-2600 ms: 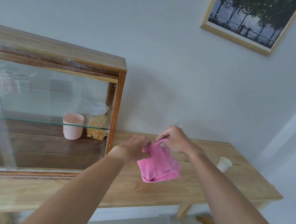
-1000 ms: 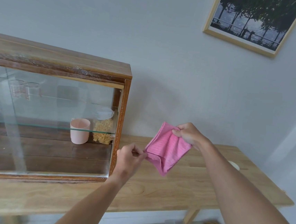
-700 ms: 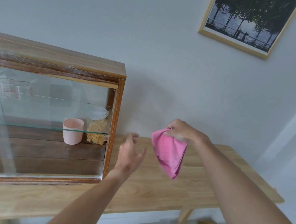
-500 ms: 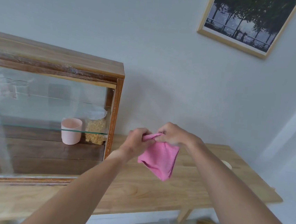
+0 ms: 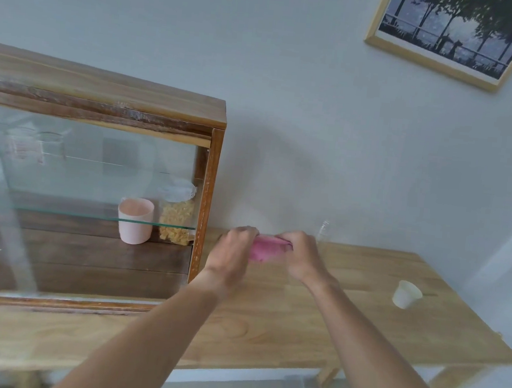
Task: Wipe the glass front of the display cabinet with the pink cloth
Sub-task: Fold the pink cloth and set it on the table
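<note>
The pink cloth is bunched into a small bundle between both hands, above the wooden table. My left hand grips its left end and my right hand grips its right end; most of the cloth is hidden by the fingers. The wooden display cabinet stands on the table at the left. Its glass front is just left of my left hand, and neither hand nor cloth touches it.
Inside the cabinet, near its right end, stand a pink cup and a jar of pasta. A small white paper cup sits on the wooden table at the right. A framed picture hangs on the wall.
The cloth hung open from my right hand; my left hand let go, took hold again, and both hands have folded it into a small bundle, lower and closer to the table.
</note>
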Tool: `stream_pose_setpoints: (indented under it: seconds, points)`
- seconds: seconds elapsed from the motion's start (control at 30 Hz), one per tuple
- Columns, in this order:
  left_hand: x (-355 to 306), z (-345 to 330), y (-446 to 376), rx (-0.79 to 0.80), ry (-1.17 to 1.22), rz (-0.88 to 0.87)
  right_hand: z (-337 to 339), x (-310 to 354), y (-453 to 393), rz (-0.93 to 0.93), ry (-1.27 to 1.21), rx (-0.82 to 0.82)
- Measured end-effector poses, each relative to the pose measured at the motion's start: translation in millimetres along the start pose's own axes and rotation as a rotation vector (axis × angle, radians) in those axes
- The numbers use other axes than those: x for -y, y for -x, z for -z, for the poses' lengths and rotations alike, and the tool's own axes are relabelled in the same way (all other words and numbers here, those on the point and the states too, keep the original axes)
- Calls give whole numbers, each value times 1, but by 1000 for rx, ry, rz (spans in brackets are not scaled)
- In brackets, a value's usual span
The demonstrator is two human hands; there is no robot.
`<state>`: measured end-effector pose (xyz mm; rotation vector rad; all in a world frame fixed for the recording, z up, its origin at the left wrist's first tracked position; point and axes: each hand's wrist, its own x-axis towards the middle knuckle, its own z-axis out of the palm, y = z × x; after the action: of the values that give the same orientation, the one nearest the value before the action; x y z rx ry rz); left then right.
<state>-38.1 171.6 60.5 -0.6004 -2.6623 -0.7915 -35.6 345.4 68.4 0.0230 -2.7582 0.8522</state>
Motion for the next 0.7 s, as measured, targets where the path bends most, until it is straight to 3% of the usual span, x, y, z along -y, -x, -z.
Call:
stream_pose_setpoints:
  seconds: [0.17, 0.23, 0.4, 0.53, 0.7]
  points:
    - [41, -45, 53, 244, -158, -73, -43, -36, 66, 24, 64, 238]
    - [53, -61, 86, 276, -275, -223, -67, -50, 97, 23, 167, 353]
    - [73, -76, 119, 224, -265, -375, -87, -52, 124, -5, 187, 175]
    - [66, -71, 118, 245, -244, -328, -89, -39, 111, -36, 169, 42]
    - [59, -81, 125, 304, -339, -102, -120, -47, 114, -169, 356, 351]
